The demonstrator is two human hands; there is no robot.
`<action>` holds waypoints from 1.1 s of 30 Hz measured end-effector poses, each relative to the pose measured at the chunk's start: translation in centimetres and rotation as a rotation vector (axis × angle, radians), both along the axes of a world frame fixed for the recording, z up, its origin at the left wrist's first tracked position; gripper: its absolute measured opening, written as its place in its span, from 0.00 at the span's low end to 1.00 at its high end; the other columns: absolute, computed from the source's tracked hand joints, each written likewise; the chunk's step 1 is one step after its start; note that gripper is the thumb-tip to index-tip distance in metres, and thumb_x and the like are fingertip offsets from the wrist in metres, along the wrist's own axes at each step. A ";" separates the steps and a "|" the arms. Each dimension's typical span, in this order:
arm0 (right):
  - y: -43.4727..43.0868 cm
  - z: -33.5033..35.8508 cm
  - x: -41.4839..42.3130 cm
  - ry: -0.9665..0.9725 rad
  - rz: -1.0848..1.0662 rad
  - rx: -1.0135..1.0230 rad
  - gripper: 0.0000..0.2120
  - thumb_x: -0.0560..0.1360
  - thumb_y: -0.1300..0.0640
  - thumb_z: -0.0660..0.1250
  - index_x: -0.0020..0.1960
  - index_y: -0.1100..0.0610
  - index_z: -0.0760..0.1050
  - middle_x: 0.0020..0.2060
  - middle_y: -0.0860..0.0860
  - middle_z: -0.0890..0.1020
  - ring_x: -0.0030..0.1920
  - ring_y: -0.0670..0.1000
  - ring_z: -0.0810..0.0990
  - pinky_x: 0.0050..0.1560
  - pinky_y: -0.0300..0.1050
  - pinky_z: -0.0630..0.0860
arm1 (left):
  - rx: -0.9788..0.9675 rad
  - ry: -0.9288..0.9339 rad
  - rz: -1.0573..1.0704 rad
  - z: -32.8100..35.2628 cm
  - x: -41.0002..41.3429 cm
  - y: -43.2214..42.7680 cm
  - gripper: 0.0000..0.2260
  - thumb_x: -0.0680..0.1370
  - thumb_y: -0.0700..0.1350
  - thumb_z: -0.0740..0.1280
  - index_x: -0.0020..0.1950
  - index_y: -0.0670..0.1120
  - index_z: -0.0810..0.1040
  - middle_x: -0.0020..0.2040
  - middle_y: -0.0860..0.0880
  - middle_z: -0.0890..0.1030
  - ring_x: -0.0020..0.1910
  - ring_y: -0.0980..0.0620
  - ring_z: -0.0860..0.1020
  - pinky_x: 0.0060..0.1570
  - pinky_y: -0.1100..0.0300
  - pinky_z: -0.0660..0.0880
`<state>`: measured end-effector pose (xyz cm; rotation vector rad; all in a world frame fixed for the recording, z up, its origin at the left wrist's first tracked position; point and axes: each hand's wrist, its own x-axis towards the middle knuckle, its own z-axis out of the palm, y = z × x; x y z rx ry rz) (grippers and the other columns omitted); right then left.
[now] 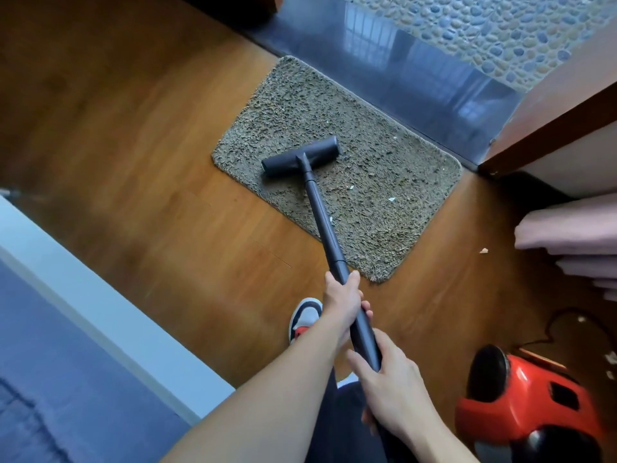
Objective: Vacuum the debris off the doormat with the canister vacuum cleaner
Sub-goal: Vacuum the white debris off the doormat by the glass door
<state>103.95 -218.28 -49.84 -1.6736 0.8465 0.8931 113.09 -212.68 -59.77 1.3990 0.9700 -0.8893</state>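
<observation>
Doormat [354, 128] vacuuming: nozzle [300, 156] flat on the mat, left of centre; wand [325, 228] gripped by both hands.
Left hand [344, 304] wraps the wand nearer the nozzle; right hand [387, 385] wraps it closer to the body. Mat lies on wood floor [150, 195] against a dark threshold [434, 85]. Risks: white scraps [391, 199] right of the wand likely missed if strokes keep left; mat may slide or bunch under a hard push. Hidden: hose; red canister [521, 409] partly cut off; fine debris in pile hard to make out.
</observation>
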 end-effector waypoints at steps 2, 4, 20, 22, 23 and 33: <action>0.1 -0.3 2.0 -0.019 -0.002 0.008 0.07 0.80 0.49 0.64 0.57 0.46 0.72 0.35 0.55 0.82 0.22 0.57 0.81 0.24 0.51 0.80 | -0.006 -0.014 -0.004 -0.4 2.2 0.2 0.11 0.83 0.47 0.61 0.61 0.43 0.65 0.35 0.46 0.69 0.24 0.54 0.68 0.23 0.63 0.70; 0.1 -0.5 3.7 -0.028 0.007 -0.008 0.04 0.80 0.50 0.64 0.54 0.47 0.71 0.35 0.56 0.82 0.22 0.58 0.81 0.22 0.49 0.78 | -0.009 -0.012 -0.009 -0.5 4.0 0.2 0.11 0.83 0.46 0.62 0.60 0.43 0.64 0.36 0.46 0.69 0.24 0.54 0.68 0.23 0.63 0.71; -5.3 2.0 -9.6 0.125 -0.041 -0.140 0.26 0.76 0.46 0.70 0.72 0.39 0.69 0.55 0.45 0.81 0.56 0.47 0.81 0.53 0.37 0.72 | -0.026 0.102 -0.184 1.4 -9.9 -6.3 0.16 0.83 0.47 0.60 0.70 0.49 0.62 0.35 0.46 0.70 0.23 0.56 0.71 0.25 0.63 0.74; -5.9 2.2 -12.2 0.142 -0.055 -0.175 0.28 0.74 0.45 0.72 0.72 0.36 0.69 0.58 0.44 0.83 0.60 0.46 0.82 0.56 0.37 0.74 | -0.044 0.124 -0.180 1.8 -12.5 -7.0 0.14 0.83 0.48 0.60 0.68 0.50 0.62 0.36 0.45 0.70 0.23 0.56 0.71 0.25 0.62 0.74; -6.1 2.3 -13.1 0.151 -0.053 -0.186 0.29 0.74 0.45 0.73 0.72 0.36 0.69 0.60 0.44 0.83 0.61 0.46 0.81 0.56 0.35 0.74 | -0.040 0.127 -0.181 2.0 -13.5 -7.2 0.14 0.83 0.48 0.60 0.68 0.50 0.63 0.36 0.45 0.70 0.23 0.55 0.71 0.24 0.62 0.74; -5.9 0.6 -11.3 0.085 -0.065 -0.092 0.19 0.79 0.44 0.66 0.69 0.39 0.68 0.44 0.50 0.84 0.40 0.50 0.85 0.47 0.47 0.83 | 0.026 0.065 -0.202 0.4 -10.9 -7.0 0.20 0.83 0.50 0.60 0.73 0.49 0.60 0.37 0.46 0.72 0.24 0.56 0.72 0.26 0.62 0.74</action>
